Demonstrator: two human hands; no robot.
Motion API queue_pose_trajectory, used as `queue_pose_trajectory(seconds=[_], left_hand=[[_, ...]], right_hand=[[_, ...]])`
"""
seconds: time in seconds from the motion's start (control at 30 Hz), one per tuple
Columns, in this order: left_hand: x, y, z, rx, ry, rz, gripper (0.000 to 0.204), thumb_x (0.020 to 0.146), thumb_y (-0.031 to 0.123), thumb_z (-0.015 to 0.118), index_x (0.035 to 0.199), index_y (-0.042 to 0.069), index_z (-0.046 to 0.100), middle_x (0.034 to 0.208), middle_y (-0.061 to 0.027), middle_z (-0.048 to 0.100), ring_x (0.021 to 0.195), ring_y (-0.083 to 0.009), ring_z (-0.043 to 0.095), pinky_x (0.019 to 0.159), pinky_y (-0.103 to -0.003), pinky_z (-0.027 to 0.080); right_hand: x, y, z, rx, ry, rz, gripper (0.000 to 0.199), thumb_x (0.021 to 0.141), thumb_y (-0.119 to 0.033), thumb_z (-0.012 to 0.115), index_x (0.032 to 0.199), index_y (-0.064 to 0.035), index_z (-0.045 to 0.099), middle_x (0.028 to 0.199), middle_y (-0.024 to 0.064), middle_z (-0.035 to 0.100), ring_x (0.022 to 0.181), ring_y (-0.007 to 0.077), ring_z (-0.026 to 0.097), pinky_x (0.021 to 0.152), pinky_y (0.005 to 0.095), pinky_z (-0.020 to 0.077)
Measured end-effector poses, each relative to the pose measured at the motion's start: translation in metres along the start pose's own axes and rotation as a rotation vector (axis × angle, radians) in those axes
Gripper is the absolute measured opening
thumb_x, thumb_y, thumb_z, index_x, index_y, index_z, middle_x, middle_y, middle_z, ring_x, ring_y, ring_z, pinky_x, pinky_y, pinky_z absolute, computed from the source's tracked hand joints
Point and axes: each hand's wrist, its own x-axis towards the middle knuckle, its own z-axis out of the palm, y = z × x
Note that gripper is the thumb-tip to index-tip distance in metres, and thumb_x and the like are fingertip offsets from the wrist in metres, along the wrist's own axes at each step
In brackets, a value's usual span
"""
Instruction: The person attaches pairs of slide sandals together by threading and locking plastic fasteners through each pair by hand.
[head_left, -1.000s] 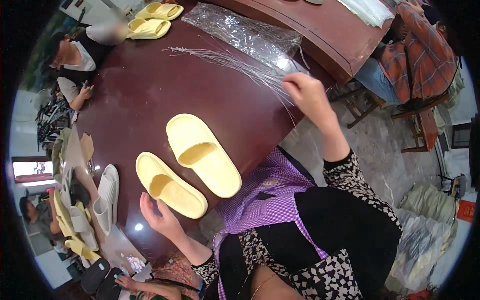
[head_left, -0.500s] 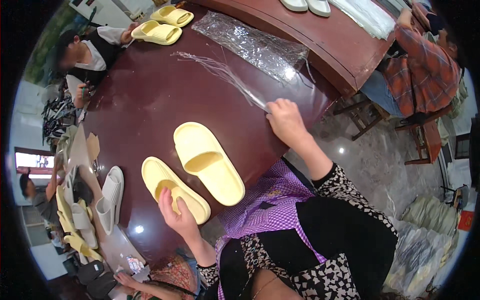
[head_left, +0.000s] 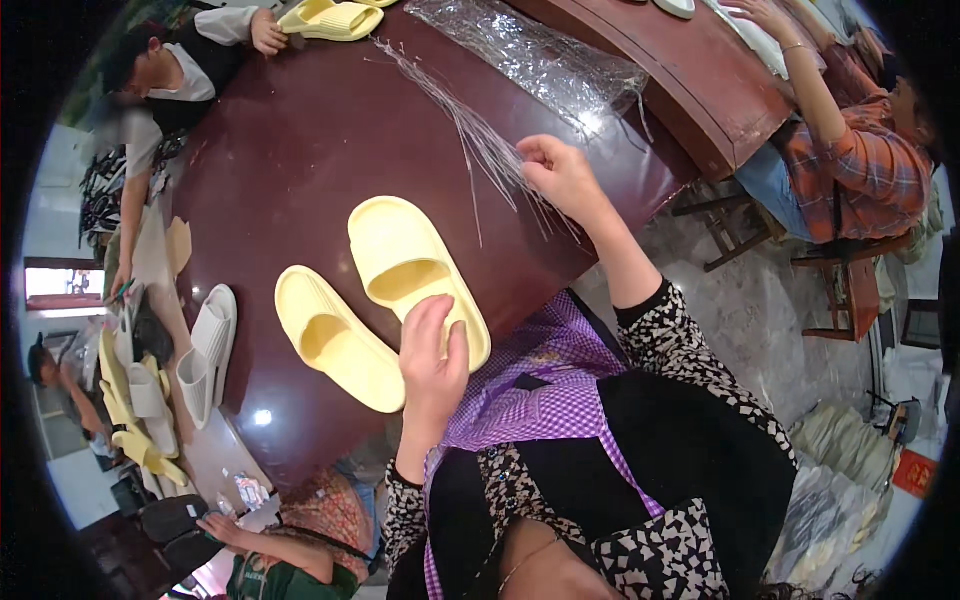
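Two pale yellow slippers lie side by side on the dark red table, toes pointing away from me. My left hand (head_left: 434,365) is over the heel of the right slipper (head_left: 392,235), thumb and fingers apart; whether it touches the sole I cannot tell. The left slipper (head_left: 315,330) lies beside it, its heel edge near my wrist. Farther right, my right hand (head_left: 562,178) has its fingers pinched together at a bundle of thin clear strands (head_left: 460,112). The strands fan out over the tabletop and pass under that hand. What sits between the fingertips is hidden.
A clear plastic bag (head_left: 530,65) lies at the far side. Another yellow pair (head_left: 335,20) is by a co-worker's hand (head_left: 268,33). A grey slipper (head_left: 208,350) stands at the left edge, with more footwear (head_left: 150,410) beyond. A person in a plaid shirt (head_left: 865,165) sits at right.
My left hand has moved right, from the left slipper to the right one. The strand bundle has spread out under my right hand. My view has shifted slightly.
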Motion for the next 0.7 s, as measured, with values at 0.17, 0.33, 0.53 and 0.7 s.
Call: queue_pose_trajectory(seconds=[0.17,0.33,0.53,0.7], left_hand=[[0.012,0.006,0.020,0.003,-0.102,0.122,0.030,0.078,-0.003,0.062,0.107,-0.003,0.058,0.102,-0.0178,0.059,0.092,-0.0300,0.059,0.081,-0.034,0.049],[0.016,0.008,0.041,0.026,-0.186,0.202,0.036,0.078,0.001,0.065,0.112,-0.003,0.055,0.103,-0.0182,0.059,0.085,-0.0292,0.060,0.075,-0.034,0.050],[0.022,0.020,0.061,-0.304,-0.295,-0.241,0.048,0.085,0.007,0.061,0.127,-0.004,0.042,0.095,-0.0152,0.061,0.071,-0.0202,0.059,0.066,-0.029,0.049],[0.026,0.017,0.068,-0.859,-0.351,-0.638,0.042,0.091,0.010,0.054,0.128,-0.005,0.040,0.092,-0.0094,0.062,0.061,-0.0074,0.053,0.054,-0.020,0.044]], right_hand=[[-0.001,-0.005,-0.005,0.182,-0.041,0.129,0.026,0.081,-0.001,0.058,0.107,0.0051,0.058,0.078,0.0026,0.061,0.065,0.0064,0.055,0.058,0.0208,0.0452],[-0.002,-0.015,-0.004,0.427,-0.082,0.230,0.028,0.082,-0.001,0.057,0.109,0.0057,0.056,0.079,0.0034,0.060,0.063,0.0071,0.055,0.057,0.0202,0.0450],[-0.004,-0.011,0.002,0.451,-0.087,0.219,0.028,0.083,-0.001,0.056,0.110,0.0061,0.055,0.080,0.0040,0.059,0.062,0.0074,0.056,0.056,0.0202,0.0452],[-0.006,-0.012,0.006,0.462,-0.095,0.219,0.028,0.082,0.000,0.056,0.110,0.0064,0.055,0.081,0.0042,0.059,0.062,0.0072,0.055,0.055,0.0206,0.0448]])
